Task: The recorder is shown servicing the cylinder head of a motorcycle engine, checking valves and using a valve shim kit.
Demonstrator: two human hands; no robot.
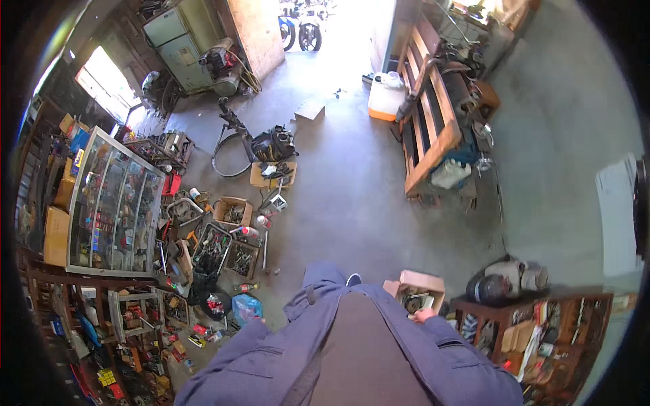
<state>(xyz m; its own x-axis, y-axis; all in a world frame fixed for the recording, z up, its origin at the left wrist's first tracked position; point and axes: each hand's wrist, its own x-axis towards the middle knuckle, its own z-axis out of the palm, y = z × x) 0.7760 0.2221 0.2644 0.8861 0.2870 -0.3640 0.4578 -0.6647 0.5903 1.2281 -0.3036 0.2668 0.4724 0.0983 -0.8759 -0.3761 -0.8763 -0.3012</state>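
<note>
My right hand hangs at my right side, over the near edge of an open cardboard box. Metal parts, one of them round and dark, lie inside that box. Whether the fingers grip its edge or only pass in front of it I cannot tell. On the other side, only a small bit of my left hand shows past the sleeve, close to a blue plastic bag; its fingers are hidden. The toe of one shoe shows on the floor ahead of me.
Boxes of parts, tools and a bicycle wheel rim crowd the floor at left, beside a glass display case. A wooden slatted rack stands at right. Nearer are shelves. The bright doorway is ahead.
</note>
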